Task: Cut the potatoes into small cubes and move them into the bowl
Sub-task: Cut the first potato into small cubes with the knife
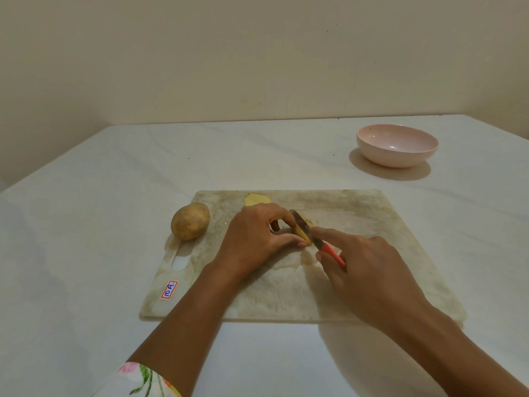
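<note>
Two hands on one potato piece, knife set into it.
Your left hand (254, 236) pinches the potato piece (302, 235) mid cutting board (357, 219), thumb and fingertips just beside the blade. Your right hand (369, 270) grips the knife (307, 230) by its red handle, index finger laid along the spine. A whole potato (190, 221) rests at the board's left edge, a cut half (257, 199) at the far edge, and the pink bowl (400, 159) sits well apart, far right. Risks: the small piece rolling and the blade nicking your left thumb; the board sliding under pressure.
</note>
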